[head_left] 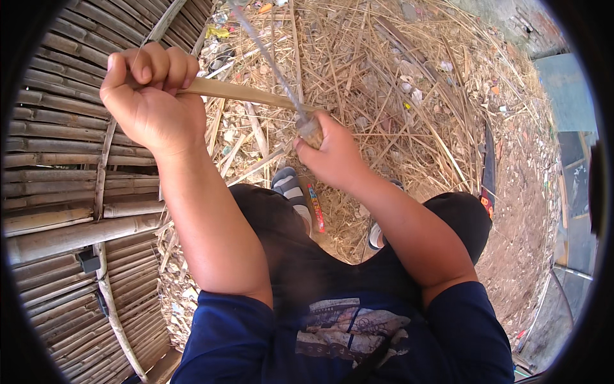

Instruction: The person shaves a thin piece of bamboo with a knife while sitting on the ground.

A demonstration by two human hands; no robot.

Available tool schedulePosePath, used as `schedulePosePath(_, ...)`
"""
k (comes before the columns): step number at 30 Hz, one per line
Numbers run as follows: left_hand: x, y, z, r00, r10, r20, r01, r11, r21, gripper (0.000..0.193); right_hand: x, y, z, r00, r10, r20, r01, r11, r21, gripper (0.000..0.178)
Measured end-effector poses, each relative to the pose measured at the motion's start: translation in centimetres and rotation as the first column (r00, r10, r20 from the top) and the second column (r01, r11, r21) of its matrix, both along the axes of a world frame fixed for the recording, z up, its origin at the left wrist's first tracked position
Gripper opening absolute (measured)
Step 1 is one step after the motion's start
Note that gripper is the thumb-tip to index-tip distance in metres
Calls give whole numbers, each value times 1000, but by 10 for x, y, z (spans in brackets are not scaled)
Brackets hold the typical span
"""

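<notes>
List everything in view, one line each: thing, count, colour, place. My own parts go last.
Bamboo strip: 1, pale tan, upper left of centre
Knife: 1, grey blade, brown handle, upper centre; blade blurred
Straw and bamboo scraps: too many to count, tan, over the ground
Red wrapper: 1, between the feet
Yellow wrapper: 1, top left
Long tool, perhaps a saw: 1, dark with red, right of the knees
Slatted wall: 1, brown-grey, left
Sheets: several, blue-grey, far right
Sandals: 2, grey, below centre
Trousers: 1 pair, black
Shirt: 1, dark blue, bottom
Left hand: 1, bare, gripping the strip
Right hand: 1, bare, gripping the knife handle
</notes>
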State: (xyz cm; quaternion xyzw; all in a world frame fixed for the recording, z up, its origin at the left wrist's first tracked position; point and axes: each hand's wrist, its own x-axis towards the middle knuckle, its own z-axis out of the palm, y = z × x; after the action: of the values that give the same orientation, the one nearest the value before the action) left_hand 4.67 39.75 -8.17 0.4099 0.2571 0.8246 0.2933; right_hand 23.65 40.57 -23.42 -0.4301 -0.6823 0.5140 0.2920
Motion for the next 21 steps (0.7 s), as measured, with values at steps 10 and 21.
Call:
schedulePosePath(10, -30, -7, -5, 991, 115, 72, -110, 992, -61, 31, 6, 6, -63, 968, -3, 250, 27, 995, -96, 37)
schedulePosePath(21, -30, -5, -7, 990, 115, 80, -111, 992, -60, 33, 11, -1, -87, 935, -2, 355, 27, 997, -66, 41)
